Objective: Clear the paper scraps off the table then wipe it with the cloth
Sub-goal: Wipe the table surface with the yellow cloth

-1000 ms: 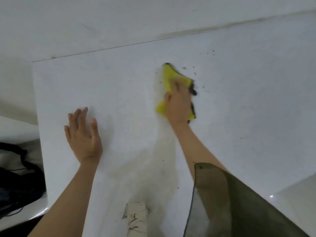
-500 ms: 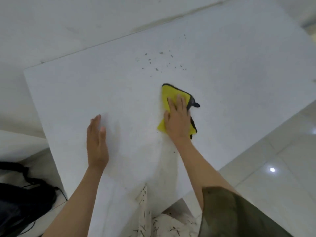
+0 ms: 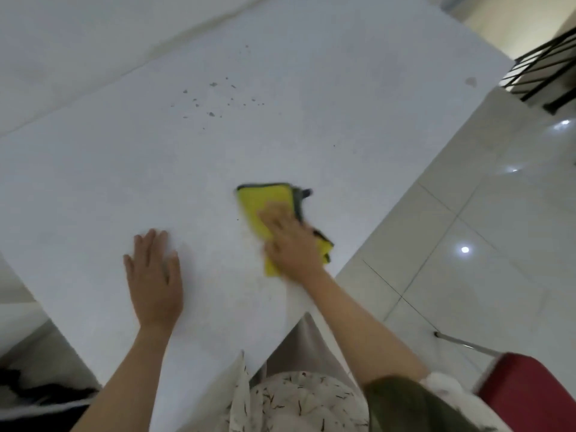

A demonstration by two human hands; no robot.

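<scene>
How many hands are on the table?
2. The left hand lies flat on the bare white table; the right hand presses on the yellow cloth near the table's right edge.

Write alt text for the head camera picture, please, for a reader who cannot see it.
A right hand presses a yellow cloth flat on a white table, near its edge. The left hand lies flat on the table beside it, and small dark specks remain farther away.
</scene>
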